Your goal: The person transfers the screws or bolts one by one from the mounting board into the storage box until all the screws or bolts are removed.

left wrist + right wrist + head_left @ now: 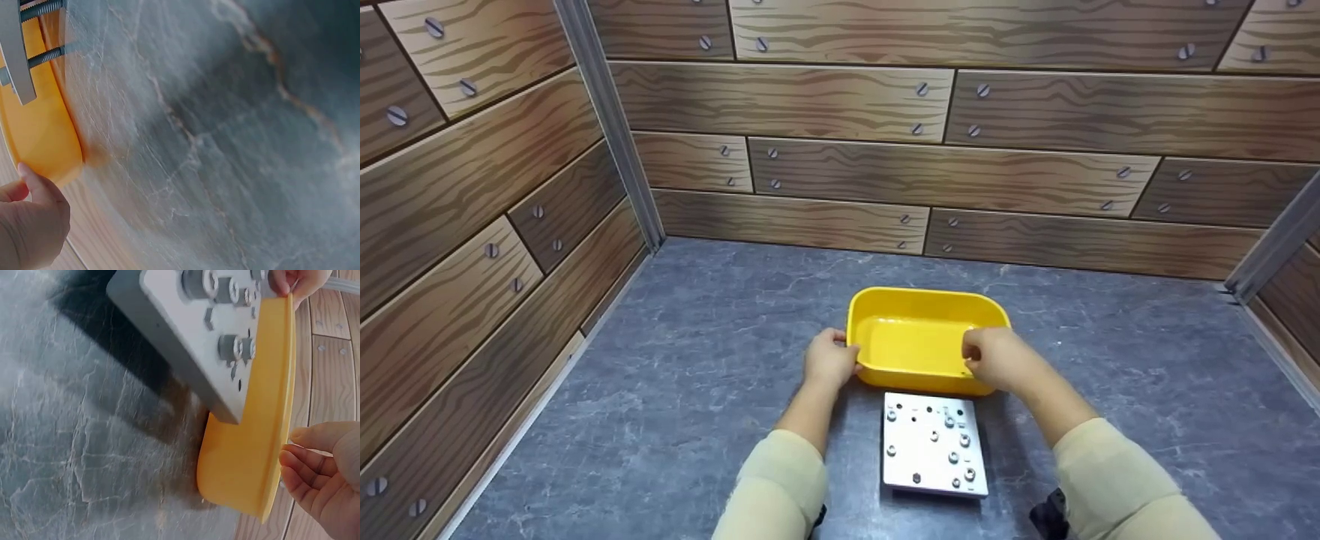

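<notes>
My left hand point(830, 360) grips the left end of a yellow plastic basin point(911, 382), its thumb on the near side. In the left wrist view, that hand's thumb and fingers pinch the basin's edge. Over the right front corner is my right hand point(997, 358), fingers curled and fingertips right at the rim. I cannot tell whether it holds anything. Just in front of the basin, between my forearms, is a silver metal plate point(915, 457) with several bolts and holes. Threaded bolt ends point(45, 58) stick out from its underside.
Grey marbled tabletop point(720, 322) lies under everything. Wood-plank-patterned walls point(840, 97) with metal corner strips point(615, 127) stand at the back and sides. A dark strapped object point(1050, 514) is beside my right sleeve.
</notes>
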Tool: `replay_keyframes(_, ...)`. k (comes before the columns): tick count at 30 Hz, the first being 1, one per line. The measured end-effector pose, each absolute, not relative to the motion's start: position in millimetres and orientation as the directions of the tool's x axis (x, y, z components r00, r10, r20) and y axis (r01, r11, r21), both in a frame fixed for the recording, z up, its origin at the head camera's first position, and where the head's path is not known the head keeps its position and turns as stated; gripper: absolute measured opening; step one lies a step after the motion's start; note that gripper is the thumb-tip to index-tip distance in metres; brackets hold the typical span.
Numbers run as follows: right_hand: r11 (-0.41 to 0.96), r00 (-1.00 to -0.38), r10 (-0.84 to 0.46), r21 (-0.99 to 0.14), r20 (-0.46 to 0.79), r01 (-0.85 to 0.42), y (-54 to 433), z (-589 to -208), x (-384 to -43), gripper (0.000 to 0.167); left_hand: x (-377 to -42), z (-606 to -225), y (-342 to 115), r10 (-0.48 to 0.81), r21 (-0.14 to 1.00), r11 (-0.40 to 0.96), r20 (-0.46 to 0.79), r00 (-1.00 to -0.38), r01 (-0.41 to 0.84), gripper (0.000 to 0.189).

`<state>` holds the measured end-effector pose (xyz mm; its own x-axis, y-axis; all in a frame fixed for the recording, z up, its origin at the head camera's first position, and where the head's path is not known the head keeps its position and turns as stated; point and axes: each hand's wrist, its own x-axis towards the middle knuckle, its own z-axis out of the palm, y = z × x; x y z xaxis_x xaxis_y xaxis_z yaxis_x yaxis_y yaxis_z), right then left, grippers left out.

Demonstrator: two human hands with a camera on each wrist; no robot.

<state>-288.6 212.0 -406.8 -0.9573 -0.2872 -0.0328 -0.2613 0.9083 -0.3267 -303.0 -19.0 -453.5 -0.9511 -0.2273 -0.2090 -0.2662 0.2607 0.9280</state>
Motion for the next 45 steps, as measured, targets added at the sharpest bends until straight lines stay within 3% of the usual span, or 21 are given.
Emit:
replay_keyframes(15, 0.847, -0.905, -0.426, -0.354, -0.008, -0.396, 198, -402, -264, 0.008, -302, -452, -18, -0.229, 0.921, 0.28, -0.209, -0.951, -0.27, 0.018)
replay_keyframes(31, 0.713, -0.749, -0.661, -0.354, -0.053, -0.605, 187, -414, -240, 0.011, -302, -453, -19, -0.234, 0.922, 0.27, -0.217, -0.948, -0.277, 0.021)
replay_keyframes(39, 0.69, -0.715, -0.697, -0.314, -0.046, -0.652, 180, -423, -238, 0.017, -302, -453, -19, -0.232, 0.919, 0.287, -0.207, -0.951, -0.27, 0.02)
replay_keyframes(45, 0.719, -0.731, -0.677, -0.288, -0.083, -0.633, 174, -425, -237, 0.017, -301, -452, -19, -0.232, 0.916, 0.295, -0.209, -0.95, -0.273, 0.021)
